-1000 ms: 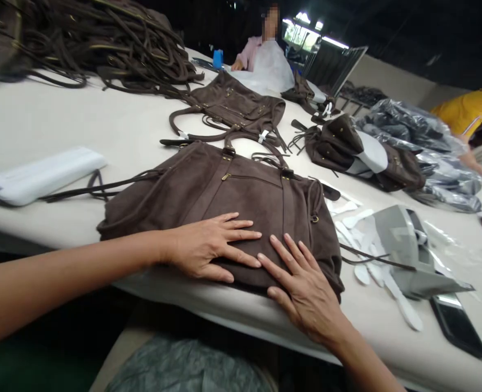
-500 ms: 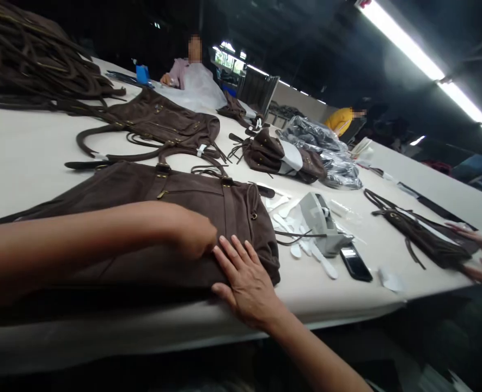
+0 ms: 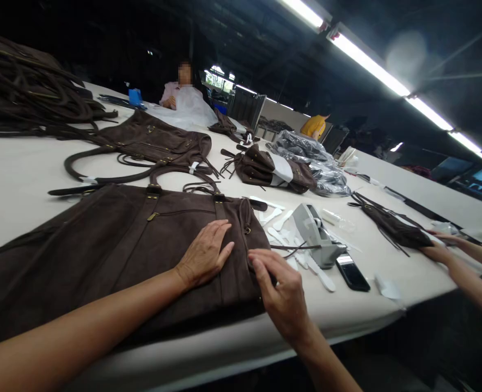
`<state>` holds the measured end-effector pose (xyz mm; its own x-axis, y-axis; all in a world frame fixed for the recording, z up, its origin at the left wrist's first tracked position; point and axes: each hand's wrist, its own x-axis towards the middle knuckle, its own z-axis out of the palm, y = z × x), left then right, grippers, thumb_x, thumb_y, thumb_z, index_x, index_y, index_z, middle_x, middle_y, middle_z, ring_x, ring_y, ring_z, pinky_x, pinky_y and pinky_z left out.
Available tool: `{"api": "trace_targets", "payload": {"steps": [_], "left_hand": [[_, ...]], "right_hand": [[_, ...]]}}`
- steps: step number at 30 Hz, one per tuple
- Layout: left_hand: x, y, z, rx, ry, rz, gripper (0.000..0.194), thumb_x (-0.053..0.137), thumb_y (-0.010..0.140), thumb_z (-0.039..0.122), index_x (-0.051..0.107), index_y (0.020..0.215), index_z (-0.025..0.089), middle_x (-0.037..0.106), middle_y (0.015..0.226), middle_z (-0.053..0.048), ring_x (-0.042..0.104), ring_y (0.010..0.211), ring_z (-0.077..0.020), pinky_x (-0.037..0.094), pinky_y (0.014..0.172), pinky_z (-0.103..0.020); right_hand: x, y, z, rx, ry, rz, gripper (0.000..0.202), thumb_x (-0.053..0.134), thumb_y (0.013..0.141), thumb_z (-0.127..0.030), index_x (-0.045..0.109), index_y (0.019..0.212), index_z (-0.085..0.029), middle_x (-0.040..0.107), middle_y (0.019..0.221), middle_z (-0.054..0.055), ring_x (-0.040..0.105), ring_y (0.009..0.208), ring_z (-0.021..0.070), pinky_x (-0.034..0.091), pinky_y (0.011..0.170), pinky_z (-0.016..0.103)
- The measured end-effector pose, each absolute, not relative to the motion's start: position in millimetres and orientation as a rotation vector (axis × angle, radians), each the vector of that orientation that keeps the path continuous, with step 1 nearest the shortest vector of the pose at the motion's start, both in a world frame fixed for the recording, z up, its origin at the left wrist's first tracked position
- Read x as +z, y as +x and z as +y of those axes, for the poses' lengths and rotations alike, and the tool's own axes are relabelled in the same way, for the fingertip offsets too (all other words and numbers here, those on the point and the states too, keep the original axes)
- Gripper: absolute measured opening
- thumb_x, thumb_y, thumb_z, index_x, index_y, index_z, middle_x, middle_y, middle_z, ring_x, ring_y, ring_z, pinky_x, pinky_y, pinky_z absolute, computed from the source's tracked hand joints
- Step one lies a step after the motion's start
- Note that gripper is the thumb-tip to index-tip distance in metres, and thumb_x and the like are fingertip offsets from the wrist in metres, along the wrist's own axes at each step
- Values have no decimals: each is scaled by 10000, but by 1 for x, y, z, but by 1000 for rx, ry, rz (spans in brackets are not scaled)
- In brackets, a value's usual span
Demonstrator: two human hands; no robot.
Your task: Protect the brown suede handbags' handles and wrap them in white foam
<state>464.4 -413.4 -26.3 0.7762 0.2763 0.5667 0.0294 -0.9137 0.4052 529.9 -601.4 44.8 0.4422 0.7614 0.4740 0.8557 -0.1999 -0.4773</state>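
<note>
A large dark brown bag (image 3: 122, 239) lies on its side along the near edge of the table, its zip pull and handle fittings facing up. My left hand (image 3: 207, 253) rests flat on its front panel, beside a vertical strap, with the fingers stretched out and nothing held. At the bag's right end, my right hand (image 3: 282, 291) is closed in a pinch, thumb and fingertips at the side edge seam below a small metal ring fitting. The fingertips partly cover the bit of the bag they grip.
Right of the bag are white plastic spatulas (image 3: 324, 279), a grey tape dispenser (image 3: 316, 239) and a phone (image 3: 352, 272). More brown bags (image 3: 142, 139) lie behind. At the right, a co-worker's hands (image 3: 439, 247) touch another bag (image 3: 391, 223). Another person (image 3: 183, 90) sits across the table.
My left hand has opened from a fist and spread on the bag. My right hand has shifted from lying flat on the panel to pinching the right end. The view has tilted upward.
</note>
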Motion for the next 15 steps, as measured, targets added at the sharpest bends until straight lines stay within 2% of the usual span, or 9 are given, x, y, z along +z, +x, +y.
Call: {"api": "trace_targets", "payload": {"steps": [2, 5, 9, 12, 15], "left_hand": [[-27, 467, -413, 959, 2563, 255, 403, 436, 945, 331, 497, 1268, 99, 535, 1311, -172, 473, 1256, -281, 402, 1092, -487], [-30, 469, -411, 980, 2537, 255, 363, 437, 941, 304, 510, 1235, 105, 556, 1267, -165, 495, 1221, -277, 418, 1078, -481], [-32, 468, -410, 978, 2515, 275, 330, 420, 941, 285, 529, 1194, 104, 577, 1220, -162, 516, 1184, -273, 438, 1056, -469], [-30, 466, -412, 954, 2552, 239, 357, 446, 930, 323, 533, 1204, 111, 568, 1239, -161, 513, 1192, -281, 427, 1061, -473], [-29, 465, -413, 889, 2632, 174, 482, 517, 898, 407, 513, 1259, 88, 520, 1322, -182, 458, 1262, -311, 354, 1115, -497]], "right_hand": [[54, 550, -575, -237, -2273, -1234, 303, 440, 972, -332, 693, 924, -172, 707, 951, 96, 659, 914, 206, 490, 865, 329], [52, 580, -532, 33, -2763, -1208, 345, 521, 915, -444, 697, 909, -146, 714, 916, 132, 667, 889, 256, 478, 795, 338], [36, 603, -503, 251, -2872, -1246, 468, 521, 897, -531, 705, 872, -101, 710, 936, 200, 671, 925, 293, 463, 760, 324], [29, 608, -504, 294, -2871, -1233, 475, 431, 958, -485, 687, 902, -89, 702, 964, 210, 665, 942, 279, 445, 757, 312], [28, 605, -515, 336, -2847, -1222, 352, 435, 969, -374, 645, 982, -91, 698, 977, 179, 657, 918, 243, 432, 734, 290]]}}
